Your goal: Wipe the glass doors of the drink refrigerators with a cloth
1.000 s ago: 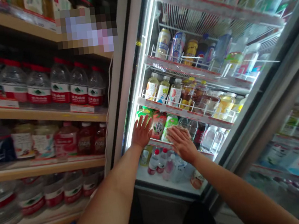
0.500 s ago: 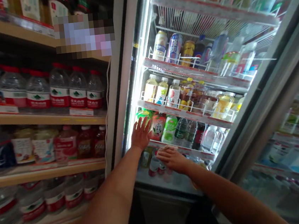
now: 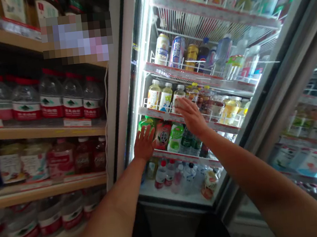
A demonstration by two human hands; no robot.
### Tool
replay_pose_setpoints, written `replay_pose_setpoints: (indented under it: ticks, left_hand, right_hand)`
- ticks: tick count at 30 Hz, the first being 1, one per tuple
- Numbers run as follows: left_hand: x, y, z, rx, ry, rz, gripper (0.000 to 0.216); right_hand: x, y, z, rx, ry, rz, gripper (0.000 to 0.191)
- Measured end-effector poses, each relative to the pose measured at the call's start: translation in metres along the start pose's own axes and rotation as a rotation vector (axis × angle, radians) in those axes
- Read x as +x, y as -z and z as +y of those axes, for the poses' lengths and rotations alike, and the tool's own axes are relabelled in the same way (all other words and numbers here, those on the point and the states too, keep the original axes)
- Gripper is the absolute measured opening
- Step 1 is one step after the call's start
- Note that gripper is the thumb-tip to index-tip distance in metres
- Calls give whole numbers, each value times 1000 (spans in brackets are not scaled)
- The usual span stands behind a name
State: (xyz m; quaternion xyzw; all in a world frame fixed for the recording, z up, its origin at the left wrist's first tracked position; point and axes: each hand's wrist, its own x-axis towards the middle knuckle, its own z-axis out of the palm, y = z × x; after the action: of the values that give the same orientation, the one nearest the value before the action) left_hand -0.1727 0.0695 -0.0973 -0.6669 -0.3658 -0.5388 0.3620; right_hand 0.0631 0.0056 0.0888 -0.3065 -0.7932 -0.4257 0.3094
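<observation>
Leftmost, wooden shelves [image 3: 43, 133] carry a row of red-capped bottles [image 3: 50, 101], with juice bottles [image 3: 62, 158] below and more clear bottles [image 3: 48, 218] lower down, partly behind the left forearm. A white cord [image 3: 105, 82] runs down the shelves' right edge. Next comes the lit fridge [image 3: 180, 196]. The left hand [image 3: 144, 144] rests palm-first against its glass, fingers [image 3: 145, 133] spread wide and holding nothing; behind it shows a green bottle [image 3: 146, 122], with a red bottle [image 3: 163, 136] just to the right. Higher up and further right is the cloth [image 3: 177, 103], pale and mostly hidden, in front of a pink-labelled bottle [image 3: 178, 90]. The right hand [image 3: 194, 118] has hold of it, fingers nearly straight, close together and laid over it toward the glass. Cans [image 3: 162, 49] stand on the shelf above. Another fridge [image 3: 301, 156], blurred, fills the far right, beyond the right forearm.
</observation>
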Motion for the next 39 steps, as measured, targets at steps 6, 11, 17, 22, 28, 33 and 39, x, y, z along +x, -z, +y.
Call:
replay_pose_setpoints:
  ticks: [6,11,17,22,28,33,39]
  left_hand:
    - [-1,1,-1,3,27,-50,68]
    - [-1,0,-1,22,6,-25,70]
    - [-1,-1,-1,25,11,-37,68]
    - [-1,-1,-1,11,6,-34,69]
    - [-1,0,-2,24,8,-38,69]
    - [1,4,7,9,41,-22,69]
    - [22,0,49,-16,-68,37,70]
  right_hand:
    - [30,-1,3,-6,-35,32,51]
    - [34,0,7,11,-2,-20,44]
    - [10,9,14,6,135,-121,37]
    - [-11,14,24,-40,-79,76,42]
    - [-38,26,30,-6,161,-95,42]
    - [-58,38,38,-186,-106,116,39]
    - [-72,35,29,-159,110,-49,42]
